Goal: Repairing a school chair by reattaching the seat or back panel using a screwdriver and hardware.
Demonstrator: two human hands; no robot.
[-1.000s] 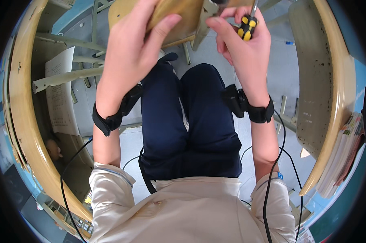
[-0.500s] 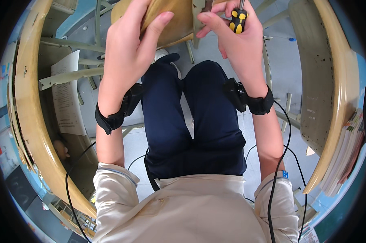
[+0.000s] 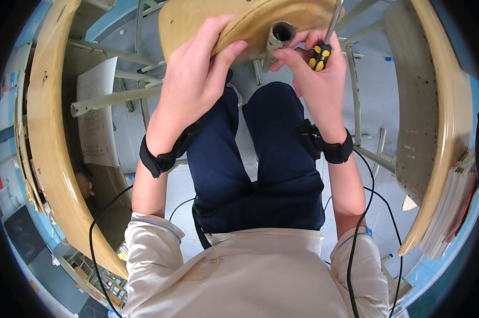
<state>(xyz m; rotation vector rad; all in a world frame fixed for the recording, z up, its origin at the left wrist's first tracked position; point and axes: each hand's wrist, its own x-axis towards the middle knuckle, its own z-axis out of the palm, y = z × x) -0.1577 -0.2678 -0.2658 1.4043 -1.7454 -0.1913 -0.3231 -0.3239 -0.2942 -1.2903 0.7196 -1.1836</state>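
Note:
My left hand (image 3: pixel 194 74) is closed on the edge of a curved, light-brown wooden chair panel (image 3: pixel 250 32), thumb on the near side and fingers behind it. Against that panel stands a pale metal tube (image 3: pixel 274 47), its round hollow end facing up. My right hand (image 3: pixel 321 79) holds a screwdriver (image 3: pixel 320 55) with a black and yellow handle in its palm, the shaft pointing up past the panel's right end. Thumb and fingertips of the same hand are at the tube's side; whether they pinch anything small there is hidden.
Wooden-topped desks flank me, the left one's edge (image 3: pixel 51 159) and the right one's edge (image 3: pixel 451 106) curving close by. Printed paper (image 3: pixel 97 114) hangs at the left desk's shelf. Books (image 3: pixel 451 201) are stacked at right. Black cables (image 3: pixel 356 244) trail from my wrist straps.
The chair panel and tube have come lower and nearer, so the tube's hollow end now shows. My left hand has moved right with the panel; the screwdriver has tilted and sunk slightly.

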